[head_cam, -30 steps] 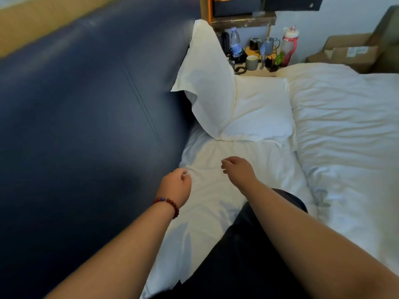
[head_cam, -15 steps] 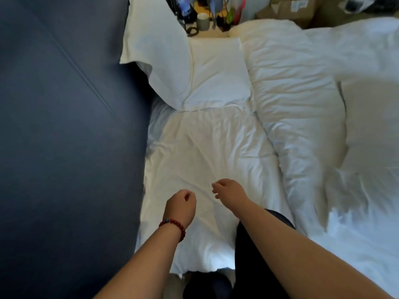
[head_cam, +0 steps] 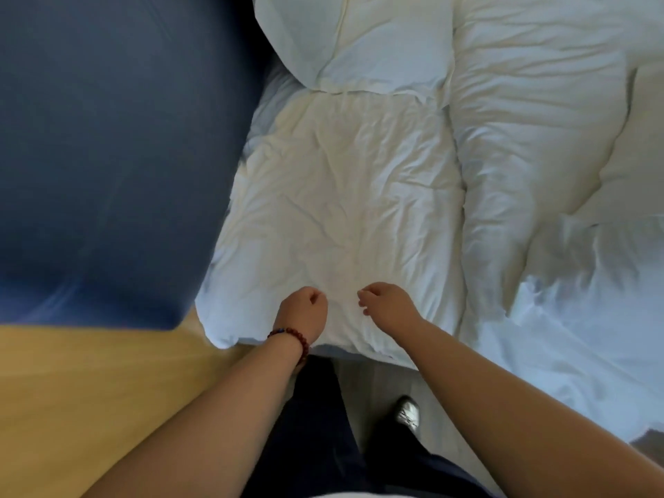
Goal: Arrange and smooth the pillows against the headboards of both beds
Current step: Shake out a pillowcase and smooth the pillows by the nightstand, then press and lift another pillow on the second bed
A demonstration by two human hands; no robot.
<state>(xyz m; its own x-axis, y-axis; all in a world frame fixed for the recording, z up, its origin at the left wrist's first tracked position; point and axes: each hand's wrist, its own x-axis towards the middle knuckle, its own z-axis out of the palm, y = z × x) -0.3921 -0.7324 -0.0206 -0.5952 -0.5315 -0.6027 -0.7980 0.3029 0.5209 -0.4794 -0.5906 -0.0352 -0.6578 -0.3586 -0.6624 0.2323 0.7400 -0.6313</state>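
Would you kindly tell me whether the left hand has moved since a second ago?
Yes. Judged against the propped pillow, the left hand has drawn back along the sheet toward its near edge.

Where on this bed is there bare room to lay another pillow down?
The wrinkled white stretch between the blue headboard and the bunched duvet, beyond the left hand and right hand, lies bare. Its far end is crowded with pillows.
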